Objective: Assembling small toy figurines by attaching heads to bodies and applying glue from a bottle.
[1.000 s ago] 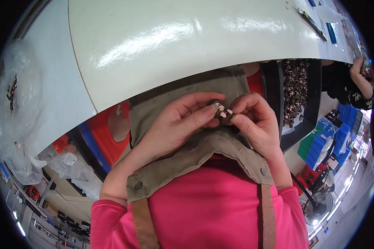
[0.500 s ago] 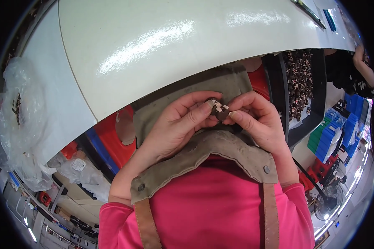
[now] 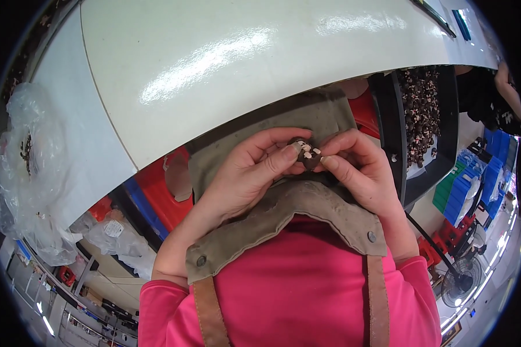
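A small dark brown piece with pale pink bits (image 3: 311, 157) is pinched between my hands, just above the apron's top edge. Its exact kind does not show. My left hand (image 3: 261, 162) grips its left side between thumb and fingers. On the other side, the thumb and index fingertip of my right hand (image 3: 358, 165) close on its right edge. Behind and below the piece, the other fingers are partly hidden. An olive-brown apron (image 3: 283, 209) covers my chest, and more of its cloth lies over my lap beyond the hands.
A glossy white table (image 3: 214, 75) curves across the front. To the right, a black tray (image 3: 446, 139) holds many similar brown and pink pieces. Clear plastic bags (image 3: 32, 191) lie at left. Blue bins (image 3: 466, 185), a fan (image 3: 461, 280) and another person's arm (image 3: 506, 92) are farther right.
The small piece has turned slightly between my fingertips. Both hands keep nearly the same place and grip, while the whole view has shifted a little.
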A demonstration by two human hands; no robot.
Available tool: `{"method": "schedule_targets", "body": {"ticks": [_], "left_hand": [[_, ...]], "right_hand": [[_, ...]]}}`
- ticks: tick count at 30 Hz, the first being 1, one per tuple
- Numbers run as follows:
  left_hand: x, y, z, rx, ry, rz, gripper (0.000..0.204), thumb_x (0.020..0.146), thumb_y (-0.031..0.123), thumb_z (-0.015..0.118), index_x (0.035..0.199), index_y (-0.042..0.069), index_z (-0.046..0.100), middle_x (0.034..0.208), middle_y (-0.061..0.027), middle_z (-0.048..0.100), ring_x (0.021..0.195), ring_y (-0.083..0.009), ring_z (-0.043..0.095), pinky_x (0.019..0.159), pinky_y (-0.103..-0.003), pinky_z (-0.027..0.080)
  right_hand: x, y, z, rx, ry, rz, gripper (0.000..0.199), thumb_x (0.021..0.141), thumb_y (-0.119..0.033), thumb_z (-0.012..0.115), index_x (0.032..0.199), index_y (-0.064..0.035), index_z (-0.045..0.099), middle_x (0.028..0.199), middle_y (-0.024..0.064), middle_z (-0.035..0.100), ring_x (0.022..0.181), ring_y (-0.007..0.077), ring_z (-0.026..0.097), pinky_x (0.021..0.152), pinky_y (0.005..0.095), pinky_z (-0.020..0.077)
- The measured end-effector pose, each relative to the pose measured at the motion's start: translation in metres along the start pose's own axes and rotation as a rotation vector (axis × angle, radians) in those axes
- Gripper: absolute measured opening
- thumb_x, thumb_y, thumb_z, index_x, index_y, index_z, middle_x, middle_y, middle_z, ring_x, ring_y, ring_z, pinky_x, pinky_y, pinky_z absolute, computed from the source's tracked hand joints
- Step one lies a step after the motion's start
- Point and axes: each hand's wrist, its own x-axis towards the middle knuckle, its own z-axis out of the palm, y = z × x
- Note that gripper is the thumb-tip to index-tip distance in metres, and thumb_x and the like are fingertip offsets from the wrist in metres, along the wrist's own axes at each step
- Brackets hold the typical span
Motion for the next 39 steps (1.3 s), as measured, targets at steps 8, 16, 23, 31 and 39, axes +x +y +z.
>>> {"method": "schedule_targets", "body": {"ticks": [8, 16, 23, 31, 39], "left_hand": [[-0.005, 0.002, 0.008, 0.004, 0.047, 0.052, 0.034, 0.095, 0.014, 0.05, 0.126, 0.001, 0.047, 0.112, -0.0071, 0.058, 0.105, -0.0132, 0.055, 0.091, -0.026, 0.044], [-0.005, 0.001, 0.017, 0.176, 0.054, 0.223, 0.031, 0.094, 0.012, 0.052, 0.123, 0.001, 0.049, 0.11, -0.0064, 0.058, 0.103, -0.012, 0.054, 0.091, -0.025, 0.042], [-0.005, 0.008, 0.026, 0.235, 0.067, 0.159, 0.036, 0.093, 0.008, 0.051, 0.128, 0.0, 0.046, 0.115, -0.0074, 0.057, 0.106, -0.0126, 0.053, 0.094, -0.026, 0.04], [-0.002, 0.003, 0.026, 0.189, 0.025, 0.184, 0.041, 0.088, 0.001, 0.051, 0.129, -0.002, 0.045, 0.12, -0.0093, 0.054, 0.111, -0.0141, 0.051, 0.097, -0.028, 0.039], [-0.004, 0.002, 0.024, 0.181, 0.012, 0.19, 0.042, 0.087, -0.001, 0.051, 0.129, -0.002, 0.045, 0.121, -0.0101, 0.053, 0.112, -0.0145, 0.051, 0.097, -0.028, 0.039]], "right_hand": [[0.0, -0.002, 0.001, -0.145, -0.01, -0.105, 0.013, 0.087, -0.001, 0.059, 0.098, 0.0015, 0.053, 0.098, 0.0095, 0.058, 0.089, 0.0142, 0.058, 0.08, 0.0257, 0.047], [0.01, 0.007, 0.0, -0.341, 0.042, -0.397, 0.031, 0.071, -0.007, 0.076, 0.094, -0.0023, 0.055, 0.092, 0.0077, 0.057, 0.083, 0.0171, 0.056, 0.072, 0.0285, 0.0464], [0.008, 0.01, -0.009, -0.449, -0.024, -0.422, 0.034, 0.071, -0.005, 0.077, 0.093, -0.0041, 0.051, 0.094, 0.0074, 0.051, 0.088, 0.0168, 0.051, 0.079, 0.0271, 0.0406], [0.008, 0.01, -0.011, -0.493, -0.014, -0.466, 0.033, 0.07, -0.005, 0.077, 0.091, -0.0046, 0.052, 0.092, 0.0073, 0.052, 0.086, 0.0168, 0.051, 0.075, 0.0273, 0.0413], [0.009, 0.011, -0.01, -0.555, -0.012, -0.529, 0.032, 0.069, -0.005, 0.077, 0.09, -0.0052, 0.052, 0.09, 0.0072, 0.053, 0.084, 0.0177, 0.052, 0.074, 0.0277, 0.0419]]}}
